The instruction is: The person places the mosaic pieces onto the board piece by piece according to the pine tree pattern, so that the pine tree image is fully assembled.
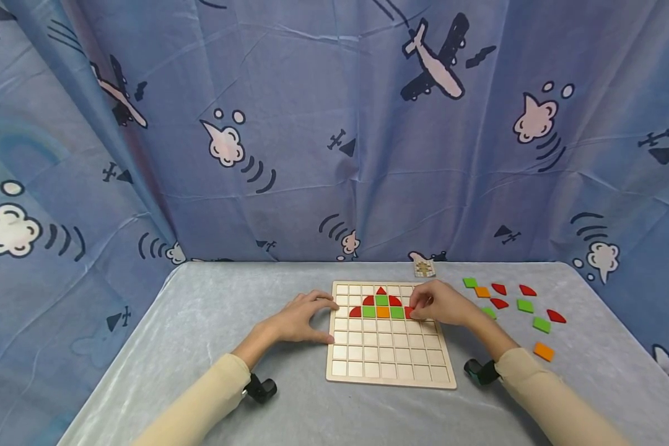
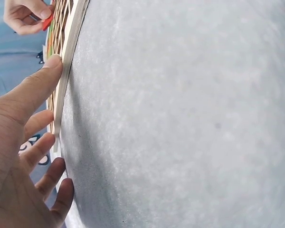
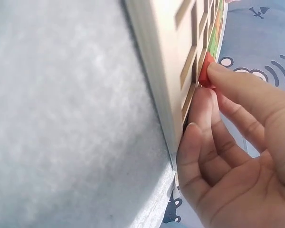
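Observation:
A wooden grid board [image 1: 391,383] lies on the cloth-covered table. My left hand [image 1: 301,317] spreads along its left edge, fingers loosely extended and the thumb touching the rim. With thumb and fingers my right hand [image 1: 443,303] pinches a red rounded tile [image 3: 205,71] at the right end of a tile row. On the grid, a red pointed tile [image 1: 381,290] tops a stepped shape. Below it are green squares [image 1: 381,300], an orange square [image 1: 383,312] and red rounded tiles [image 1: 355,312] along the sides. The fingers partly cover the pinched tile.
Loose tiles lie right of the board: several green squares [image 1: 525,305], red rounded tiles [image 1: 556,316] and orange squares [image 1: 544,352]. Behind the board sits a small patterned card [image 1: 424,267]. A blue printed curtain [image 1: 290,155] hangs behind the table [image 1: 245,285].

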Motion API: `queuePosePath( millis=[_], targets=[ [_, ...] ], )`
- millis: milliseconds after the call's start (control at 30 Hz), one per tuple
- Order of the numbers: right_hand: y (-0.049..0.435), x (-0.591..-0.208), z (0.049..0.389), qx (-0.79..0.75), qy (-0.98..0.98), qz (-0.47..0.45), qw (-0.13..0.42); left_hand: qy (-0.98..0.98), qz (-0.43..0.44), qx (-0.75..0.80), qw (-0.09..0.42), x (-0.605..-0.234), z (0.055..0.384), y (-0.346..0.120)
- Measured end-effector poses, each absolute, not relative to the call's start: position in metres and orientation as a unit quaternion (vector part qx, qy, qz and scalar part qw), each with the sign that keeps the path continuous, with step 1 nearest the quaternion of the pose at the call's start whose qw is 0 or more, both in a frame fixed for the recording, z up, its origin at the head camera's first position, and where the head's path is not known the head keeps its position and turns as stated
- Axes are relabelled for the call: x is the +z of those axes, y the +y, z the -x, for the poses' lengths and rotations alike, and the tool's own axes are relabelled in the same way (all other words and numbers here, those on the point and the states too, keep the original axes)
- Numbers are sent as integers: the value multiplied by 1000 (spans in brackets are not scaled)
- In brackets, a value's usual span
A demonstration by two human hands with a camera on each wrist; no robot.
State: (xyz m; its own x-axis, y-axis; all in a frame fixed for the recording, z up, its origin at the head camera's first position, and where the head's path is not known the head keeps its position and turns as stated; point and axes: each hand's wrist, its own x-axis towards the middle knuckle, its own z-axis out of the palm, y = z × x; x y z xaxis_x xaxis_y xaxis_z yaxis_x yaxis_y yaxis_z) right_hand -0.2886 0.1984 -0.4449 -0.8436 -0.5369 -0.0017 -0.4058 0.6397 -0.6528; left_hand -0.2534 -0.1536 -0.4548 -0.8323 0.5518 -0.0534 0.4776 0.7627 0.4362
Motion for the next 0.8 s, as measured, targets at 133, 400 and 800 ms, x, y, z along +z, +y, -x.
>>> queuePosePath(
  millis=[133, 400, 800],
  targets=[
    [198, -444, 287, -333, 901, 259, 98, 935, -276, 206, 89, -455, 253, -154],
    [198, -442, 286, -335, 903, 248, 100, 935, -276, 205, 89, -455, 254, -153],
    [232, -437, 281, -362, 897, 232, 101, 933, -279, 210, 91, -453, 254, -154]
  ],
)
